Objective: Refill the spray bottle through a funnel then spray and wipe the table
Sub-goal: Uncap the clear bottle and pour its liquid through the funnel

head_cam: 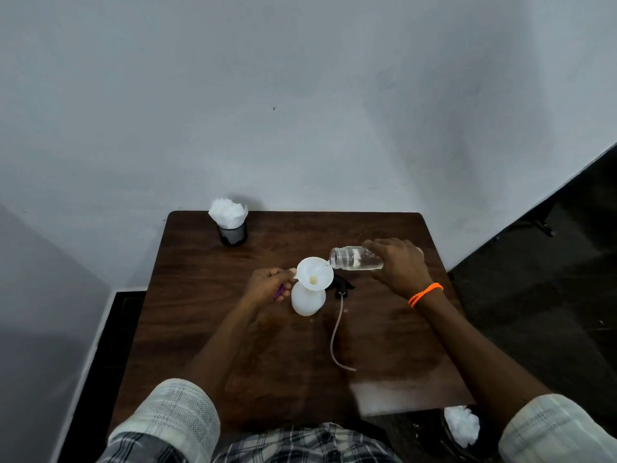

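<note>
1. The white spray bottle [307,300] stands upright near the middle of the desk [200,295], its top off.
2. A white funnel [314,275] sits in the bottle's neck, wide mouth up.
3. The left hand [268,286] pinches the funnel's rim tab on the left side, fingers curled; something purple shows under the hand, too hidden to identify.
4. The right hand [399,264] grips a clear jar [355,259], tipped on its side with its open mouth at the funnel's right rim; a little clear liquid lies in the jar.
5. An orange bead bracelet [425,294] circles the right wrist.
6. The black spray head [342,285] lies on the desk just right of the bottle, its thin tube [335,332] curving toward the near edge.
7. A black mesh cup [232,233] holding white tissues [228,212] stands near the far left corner.
8. Crumpled white tissue [462,426] sits in a dark bin off the near right corner.
</note>
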Demonstrator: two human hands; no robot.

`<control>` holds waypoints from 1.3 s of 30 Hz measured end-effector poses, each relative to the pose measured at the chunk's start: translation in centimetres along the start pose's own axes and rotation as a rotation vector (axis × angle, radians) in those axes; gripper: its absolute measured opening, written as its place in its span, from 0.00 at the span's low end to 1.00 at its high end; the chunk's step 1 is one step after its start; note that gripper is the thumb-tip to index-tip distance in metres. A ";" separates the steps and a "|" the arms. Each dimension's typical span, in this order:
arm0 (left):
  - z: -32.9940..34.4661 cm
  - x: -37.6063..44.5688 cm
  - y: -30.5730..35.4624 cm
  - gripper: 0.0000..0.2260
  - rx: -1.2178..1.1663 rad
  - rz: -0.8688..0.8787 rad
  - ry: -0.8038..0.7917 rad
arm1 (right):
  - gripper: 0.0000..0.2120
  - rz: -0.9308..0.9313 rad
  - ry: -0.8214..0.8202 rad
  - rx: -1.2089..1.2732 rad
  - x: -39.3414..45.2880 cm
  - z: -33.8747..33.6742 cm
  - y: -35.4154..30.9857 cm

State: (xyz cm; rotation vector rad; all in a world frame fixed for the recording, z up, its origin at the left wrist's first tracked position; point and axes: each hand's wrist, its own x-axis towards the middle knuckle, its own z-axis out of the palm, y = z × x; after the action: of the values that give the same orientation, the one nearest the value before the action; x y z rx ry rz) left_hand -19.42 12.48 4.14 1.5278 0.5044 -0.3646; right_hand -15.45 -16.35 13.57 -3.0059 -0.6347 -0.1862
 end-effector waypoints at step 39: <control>-0.3 0.0 -0.3 0.14 -0.032 -0.032 -0.018 | 0.25 -0.060 0.046 -0.026 0.5 -0.1 0.4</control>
State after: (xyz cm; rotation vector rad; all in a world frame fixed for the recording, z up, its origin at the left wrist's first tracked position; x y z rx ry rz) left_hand -19.65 12.80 3.87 1.4858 0.5189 -0.3926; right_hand -14.86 -16.49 13.76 -2.9995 -0.7239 -0.2686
